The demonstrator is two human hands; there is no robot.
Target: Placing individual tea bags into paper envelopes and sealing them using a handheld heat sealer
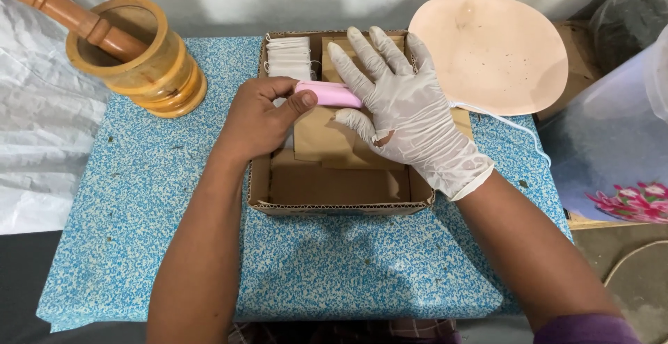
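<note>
1. Desk (139,198) with a blue and white speckled cover lies nearest to the person, and both forearms reach over its front edge toward a shallow cardboard box (334,208)
2. Left hand (261,118) is bare and is closed around one end of a small pink object (330,94), thumb on top and fingers curled under it; it holds the object just above the middle of the box
3. Right hand (410,111) wears a thin white glove; it is flat and spread wide, the palm pressing on the brown paper packets (327,139) inside the box, and its index finger touches the far end of the pink object
4. To do this step well, I think the gloved hand should keep the packets flat and steady, while the bare hand guides the pink object slowly, so that the paper does not slip or crease
5. Pink object is smooth, oblong and rounded, of soft pastel colour; what it is exactly I cannot tell
6. Farther in the box, at its back left corner, stands a stack of white tea-bag-like pouches with strings (289,57)
7. Beyond, at far left, a wooden mortar (139,55) holds a wooden pestle (62,10); at far right a pale round plate (494,52) rests partly over the desk edge
</note>
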